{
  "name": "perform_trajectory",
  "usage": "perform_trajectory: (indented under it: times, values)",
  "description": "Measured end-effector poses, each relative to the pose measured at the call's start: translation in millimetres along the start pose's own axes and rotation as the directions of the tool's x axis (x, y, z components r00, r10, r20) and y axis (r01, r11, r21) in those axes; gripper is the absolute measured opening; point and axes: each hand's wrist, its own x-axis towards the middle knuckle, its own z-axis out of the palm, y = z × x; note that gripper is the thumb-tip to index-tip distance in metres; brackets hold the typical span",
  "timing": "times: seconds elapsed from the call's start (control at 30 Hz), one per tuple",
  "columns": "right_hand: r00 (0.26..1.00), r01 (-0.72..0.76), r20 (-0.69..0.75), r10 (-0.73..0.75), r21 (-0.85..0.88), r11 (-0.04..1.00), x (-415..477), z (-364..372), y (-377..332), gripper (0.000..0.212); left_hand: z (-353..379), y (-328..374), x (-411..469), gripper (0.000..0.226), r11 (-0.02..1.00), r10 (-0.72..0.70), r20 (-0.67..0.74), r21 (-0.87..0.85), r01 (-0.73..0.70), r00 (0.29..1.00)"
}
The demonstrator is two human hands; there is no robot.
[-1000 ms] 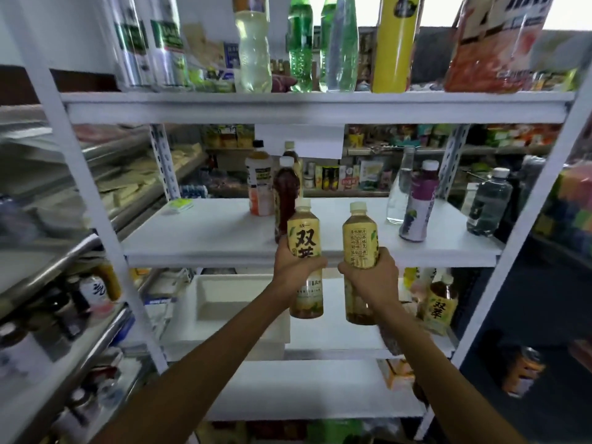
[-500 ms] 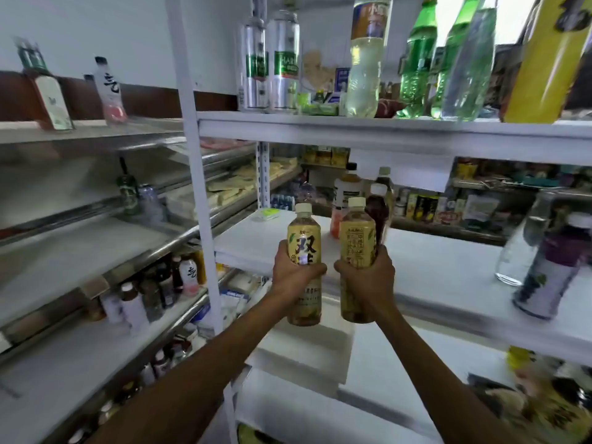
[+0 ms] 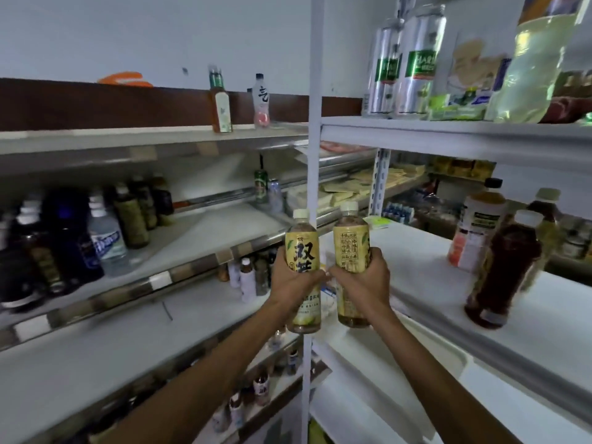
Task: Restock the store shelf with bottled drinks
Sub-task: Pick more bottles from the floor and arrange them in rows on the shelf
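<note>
I hold two yellow-labelled tea bottles upright, side by side, in front of a white shelf post [image 3: 315, 100]. My left hand [image 3: 293, 283] grips the left tea bottle [image 3: 302, 251] round its middle. My right hand [image 3: 363, 283] grips the right tea bottle [image 3: 350, 245] the same way. Both have cream caps. The hands nearly touch at the thumbs. Left of the post runs a steel-edged grey shelf [image 3: 198, 238]. Right of it is a white shelf [image 3: 426, 283].
Dark and clear bottles [image 3: 105, 238] crowd the left end of the grey shelf. A dark tea bottle [image 3: 506, 270] and an orange-labelled bottle [image 3: 477, 232] stand on the white shelf. Two silver cans [image 3: 403, 62] sit on the shelf above; small bottles [image 3: 248, 280] fill the lower left.
My view has swung left, from the white shelf towards the grey shelving. Both hands keep their bottles and have come closer together in front of the post.
</note>
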Motion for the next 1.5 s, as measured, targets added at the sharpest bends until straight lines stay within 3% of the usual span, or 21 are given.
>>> perform_trajectory:
  times: [0.17, 0.33, 0.47, 0.63, 0.9, 1.23, 1.5]
  values:
    - [0.993, -0.002, 0.115, -0.005, 0.062, 0.998, -11, 65, -18, 0.057, -70, 7, 5, 0.065, 1.0, -0.014, -0.081, 0.017, 0.015, 0.997]
    - [0.976, 0.004, 0.215, -0.028, 0.111, 0.994, -23, 119, -33, 0.056, -135, 5, 9, 0.08, 0.998, -0.062, -0.11, -0.006, 0.062, 0.992]
    - [0.955, 0.001, 0.295, -0.039, 0.128, 0.992, -35, 162, -43, 0.055, -181, 3, 9, 0.072, 0.997, -0.069, -0.118, -0.033, 0.065, 0.991]
    - [0.931, 0.016, 0.361, -0.059, 0.121, 0.992, -45, 205, -52, 0.053, -222, -6, 10, 0.08, 0.998, -0.055, -0.137, -0.032, 0.051, 0.989]
    - [0.888, 0.048, 0.452, -0.085, 0.092, 0.995, -32, 263, -51, 0.056, -259, -22, 36, 0.073, 0.999, -0.046, -0.252, -0.019, 0.043, 0.967]
    - [0.818, 0.151, 0.54, -0.199, 0.133, 0.98, 17, 303, -52, 0.052, -274, -34, 93, 0.08, 0.994, -0.002, -0.409, 0.096, 0.045, 0.912]
    - [0.799, 0.179, 0.564, -0.207, 0.106, 0.978, 45, 335, -50, 0.054, -287, -45, 135, 0.079, 0.972, 0.058, -0.491, 0.226, 0.063, 0.869]
